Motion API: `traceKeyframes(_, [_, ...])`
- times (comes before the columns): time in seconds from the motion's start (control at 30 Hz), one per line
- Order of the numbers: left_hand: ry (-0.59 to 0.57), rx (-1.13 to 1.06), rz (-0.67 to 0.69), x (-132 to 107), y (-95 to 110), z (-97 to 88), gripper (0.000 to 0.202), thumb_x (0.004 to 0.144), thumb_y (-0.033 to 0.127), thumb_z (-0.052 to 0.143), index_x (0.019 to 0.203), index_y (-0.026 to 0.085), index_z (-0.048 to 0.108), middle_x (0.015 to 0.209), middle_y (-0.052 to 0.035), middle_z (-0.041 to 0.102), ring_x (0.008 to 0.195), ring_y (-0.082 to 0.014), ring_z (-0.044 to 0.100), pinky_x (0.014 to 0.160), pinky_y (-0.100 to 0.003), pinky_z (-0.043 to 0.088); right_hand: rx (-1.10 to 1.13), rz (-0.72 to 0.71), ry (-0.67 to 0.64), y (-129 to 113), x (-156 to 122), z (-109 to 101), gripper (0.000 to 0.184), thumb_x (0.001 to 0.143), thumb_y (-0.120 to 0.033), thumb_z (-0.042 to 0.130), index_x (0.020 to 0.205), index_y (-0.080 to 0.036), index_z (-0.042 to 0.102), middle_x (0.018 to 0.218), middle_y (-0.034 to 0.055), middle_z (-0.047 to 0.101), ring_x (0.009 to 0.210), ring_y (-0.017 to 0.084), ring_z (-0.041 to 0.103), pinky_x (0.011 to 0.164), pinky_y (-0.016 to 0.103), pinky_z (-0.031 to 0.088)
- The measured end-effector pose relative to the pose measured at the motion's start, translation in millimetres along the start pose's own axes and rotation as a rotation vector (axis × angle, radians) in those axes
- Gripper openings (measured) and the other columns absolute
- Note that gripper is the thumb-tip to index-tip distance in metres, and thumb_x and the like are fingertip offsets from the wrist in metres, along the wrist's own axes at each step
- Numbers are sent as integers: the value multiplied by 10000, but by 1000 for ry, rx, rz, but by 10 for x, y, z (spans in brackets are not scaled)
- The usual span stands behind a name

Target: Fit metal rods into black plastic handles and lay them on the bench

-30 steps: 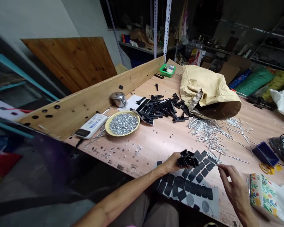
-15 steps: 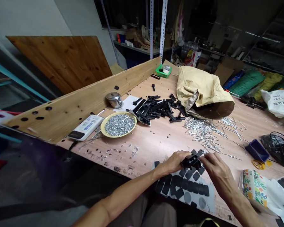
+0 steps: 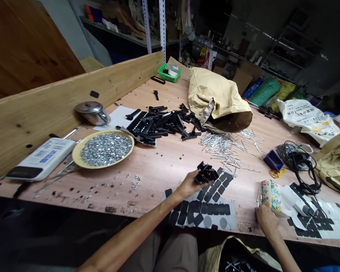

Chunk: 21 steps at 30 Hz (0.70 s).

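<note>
My left hand (image 3: pixel 189 185) is raised above a sheet of black rubber pads (image 3: pixel 200 208) and is shut on a cluster of black plastic pieces (image 3: pixel 206 173). My right hand (image 3: pixel 268 221) sits at the table's front edge against a floral-patterned box (image 3: pixel 271 195). A thin metal pin (image 3: pixel 258 196) stands close to its fingers, and I cannot tell whether they hold it. Behind the hands lie a heap of black plastic parts (image 3: pixel 164 124) and a scatter of metal pins (image 3: pixel 223 148).
A yellow plate of small metal washers (image 3: pixel 104 149) stands at left, beside a white device (image 3: pixel 42 158) and a steel pot (image 3: pixel 92 112). A kraft paper sack (image 3: pixel 218 102) lies at the back. Right of it are a blue tray (image 3: pixel 273 160) and tangled black cable (image 3: pixel 299 166).
My right hand has moved away from the black pieces to the floral box at the front edge. My left hand keeps the pieces. The whole view has swung, showing more of the table's right side.
</note>
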State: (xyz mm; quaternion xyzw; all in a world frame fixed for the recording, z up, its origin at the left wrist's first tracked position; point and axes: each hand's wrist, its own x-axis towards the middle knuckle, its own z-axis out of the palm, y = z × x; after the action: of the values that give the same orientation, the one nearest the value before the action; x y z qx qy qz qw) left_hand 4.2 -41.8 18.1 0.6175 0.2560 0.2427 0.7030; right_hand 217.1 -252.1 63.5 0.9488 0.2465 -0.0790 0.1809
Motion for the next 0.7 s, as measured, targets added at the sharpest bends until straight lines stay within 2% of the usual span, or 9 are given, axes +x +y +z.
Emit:
traceKeyframes(0.1, [-75,-67,-60,15,3,6,401,585,323,773,915,124,662,848,-63,700,863,-232,633,764,-325,498,3,21,42,-38,-75,79,325,829,-89,345,764,-104,662,839,200,692,774,281,687,622,368,482])
traceKeyframes(0.2, [-149,-103,-12,35,10,-24,466,554,282,795,967,116,657,927,-73,694,906,-223,615,827,-326,468,69,-41,160,-42,-32,-89,322,857,-202,333,747,-163,633,775,161,685,652,266,669,543,365,467])
traceKeyframes(0.27, [-201,-95,15,46,23,-50,505,525,267,811,980,114,654,939,-70,689,911,-217,606,845,-322,452,236,-245,366,-94,1,-286,306,864,-310,352,752,-197,613,739,115,667,603,235,642,530,351,466])
traceKeyframes(0.33, [-246,-100,-5,55,40,-64,515,511,274,821,970,111,655,910,-66,687,886,-209,606,828,-314,451,450,-553,575,-216,-23,-506,313,871,-405,379,783,-215,611,755,72,643,603,188,617,552,312,469])
traceKeyframes(0.4, [-251,-118,-41,61,56,-57,534,505,288,828,979,116,654,900,-61,685,873,-202,605,809,-305,451,560,-825,690,-391,-112,-711,330,893,-447,387,827,-228,624,778,42,619,620,148,594,573,266,458])
traceKeyframes(0.47, [-230,-122,-61,64,73,-35,545,503,291,832,989,123,653,904,-56,683,872,-199,603,801,-296,447,518,-988,762,-579,-226,-874,323,915,-435,390,856,-235,637,779,30,602,647,133,571,579,243,434])
traceKeyframes(0.53, [-223,-112,-61,63,95,-8,521,514,280,826,980,124,655,898,-50,682,863,-196,602,790,-288,445,388,-1084,846,-739,-315,-986,302,932,-381,388,858,-242,646,771,30,599,685,143,543,597,248,406])
traceKeyframes(0.6, [-237,-96,-60,61,124,16,478,540,259,807,974,125,656,881,-43,683,846,-194,603,768,-278,446,230,-1136,898,-850,-359,-1055,254,928,-306,416,834,-253,645,765,31,609,721,166,515,618,272,375])
traceKeyframes(0.7, [-225,-27,-38,63,162,44,417,571,221,778,959,130,658,862,-27,682,835,-194,600,731,-258,443,60,-1177,865,-939,-358,-1101,196,884,-174,477,790,-252,631,751,36,617,731,186,488,626,300,340])
